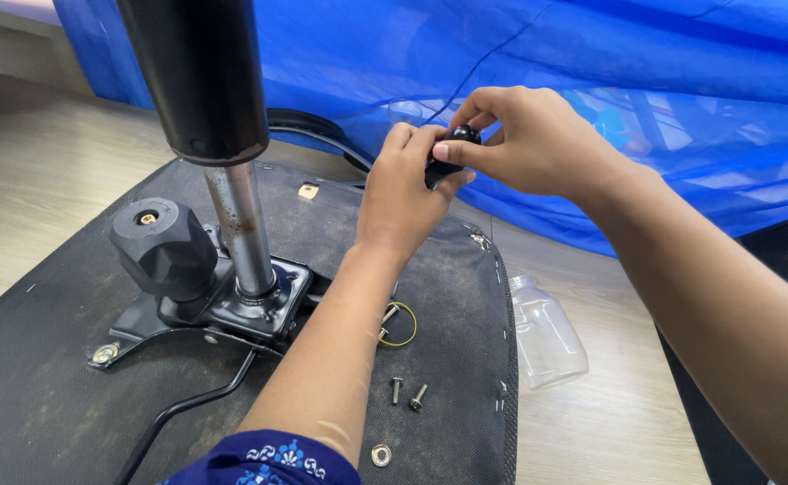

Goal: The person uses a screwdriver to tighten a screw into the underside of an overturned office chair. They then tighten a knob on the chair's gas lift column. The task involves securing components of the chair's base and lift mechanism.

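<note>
Both hands meet above an upturned chair seat: the left hand cups a small black knob from below while the right hand pinches its top between thumb and fingertips. Loose screws lie on the seat underneath.

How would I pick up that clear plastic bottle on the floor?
Grip the clear plastic bottle around its wide body, coming down from above. It lies on its side on the wooden floor, beside the upturned seat, so its long, rounded sides are open, while its narrow neck end looks harder to hold.
</note>
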